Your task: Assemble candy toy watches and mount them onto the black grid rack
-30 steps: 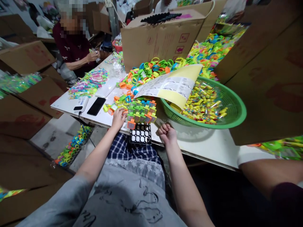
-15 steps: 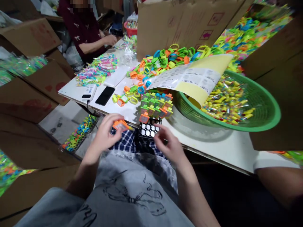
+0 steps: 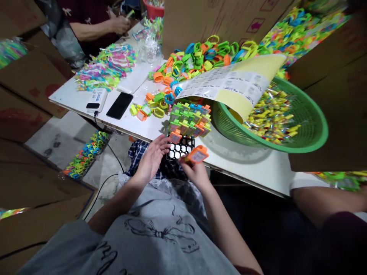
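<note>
My right hand point(image 3: 196, 173) pinches an orange toy watch point(image 3: 198, 154) with a pale face, held just in front of the black grid rack point(image 3: 180, 149). The rack's near rows show white round cells. Upright in its far part stand several green, yellow, blue and orange toy watches point(image 3: 187, 119). My left hand point(image 3: 151, 158) is at the rack's left edge, fingers stretched out and apparently touching it, with nothing seen in them. An orange toy watch point(image 3: 174, 136) stands at the near left corner of the packed group, close to those fingertips.
Loose toy watches point(image 3: 197, 61) pile up behind the rack. A green basket point(image 3: 321, 131) of small yellow packets stands right, a sticker sheet point(image 3: 229, 86) over its rim. A phone point(image 3: 119, 105) and white power bank point(image 3: 96, 100) lie left. Another person's hand point(image 3: 120, 25) works across the table.
The orange toy watch was in my left hand and an orange one is now in my right. My left hand has moved right to the rack. The view has shifted somewhat.
</note>
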Available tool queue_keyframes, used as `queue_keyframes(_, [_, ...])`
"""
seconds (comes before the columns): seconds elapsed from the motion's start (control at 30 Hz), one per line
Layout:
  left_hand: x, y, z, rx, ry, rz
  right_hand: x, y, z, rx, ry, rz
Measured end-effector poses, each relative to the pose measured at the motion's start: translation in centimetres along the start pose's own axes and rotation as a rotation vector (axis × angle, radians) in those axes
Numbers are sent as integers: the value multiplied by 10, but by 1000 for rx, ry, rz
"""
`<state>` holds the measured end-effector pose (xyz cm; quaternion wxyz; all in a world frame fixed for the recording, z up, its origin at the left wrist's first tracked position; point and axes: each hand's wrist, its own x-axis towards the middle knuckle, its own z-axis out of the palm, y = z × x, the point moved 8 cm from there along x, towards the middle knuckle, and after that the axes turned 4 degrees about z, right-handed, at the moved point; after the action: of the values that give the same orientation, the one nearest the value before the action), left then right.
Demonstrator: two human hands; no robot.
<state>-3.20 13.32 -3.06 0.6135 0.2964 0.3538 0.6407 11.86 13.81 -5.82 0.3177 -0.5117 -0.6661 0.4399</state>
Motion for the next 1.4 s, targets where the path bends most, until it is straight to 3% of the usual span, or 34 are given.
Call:
queue_keyframes(0.1, [4,-21,-11,-223,173,-153,28,14,-18,10,132,16])
queue_keyframes(0.2, [3,-29,-20,-304,250,-201,47,22,-20,-35,162,5])
queue_keyframes(0.37, [-3,-47,-45,-336,360,-210,54,30,-13,-81,164,54])
queue_keyframes(0.53, [-24,-87,-66,-448,524,-433,57,33,-14,-128,242,95])
queue_keyframes(0.67, [-34,-99,-67,-463,532,-517,62,33,-9,-177,246,67])
queue_keyframes(0.87, [-33,-104,-57,-287,320,-613,64,30,-2,-222,201,56])
queue_keyframes(0.97, [-25,-99,-68,-20,311,-503,65,29,-2,-240,198,44])
queue_keyframes(1.07, [-9,-76,-77,381,282,-237,66,31,-3,-236,181,28])
queue_keyframes(1.23, [26,-40,-47,826,-4,168,69,33,1,-235,90,-3])
queue_keyframes(1.4, [56,-48,-27,938,-161,222,71,28,4,-279,84,-37])
